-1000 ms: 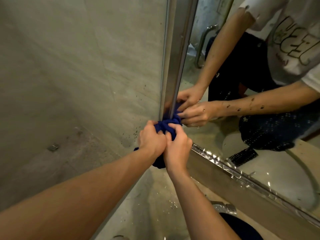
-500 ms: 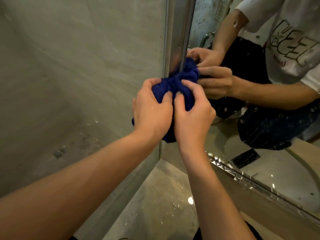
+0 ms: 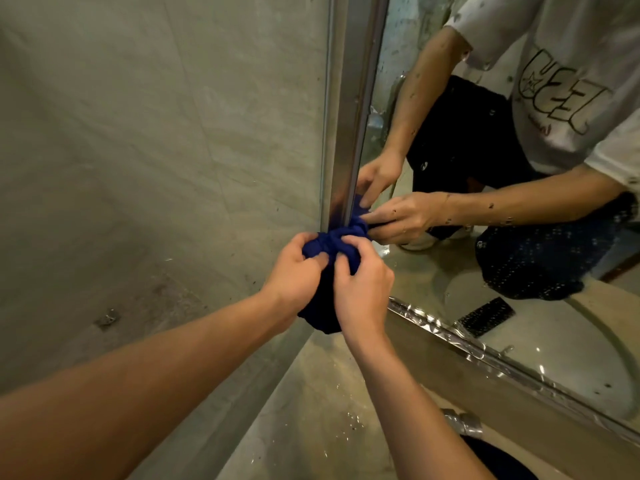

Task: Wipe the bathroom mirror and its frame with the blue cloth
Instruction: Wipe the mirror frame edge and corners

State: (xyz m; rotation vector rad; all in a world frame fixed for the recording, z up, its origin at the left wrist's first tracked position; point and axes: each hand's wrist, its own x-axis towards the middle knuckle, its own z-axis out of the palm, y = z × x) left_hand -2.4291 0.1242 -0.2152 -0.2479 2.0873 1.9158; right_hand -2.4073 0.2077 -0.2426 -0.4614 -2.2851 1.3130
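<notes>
Beside the grip, to its right, the mirror (image 3: 519, 306) glass is seen spotted all over, so most wiping is judged left to do. Directly above the grip rises the smooth metal frame (image 3: 349, 116), its lower end being rubbed now. Bunched, soft and wrinkled, the blue cloth (image 3: 329, 244) is pressed against it, clutched by the curled fingers of the left hand (image 3: 294, 275) and right hand (image 3: 360, 285).
</notes>
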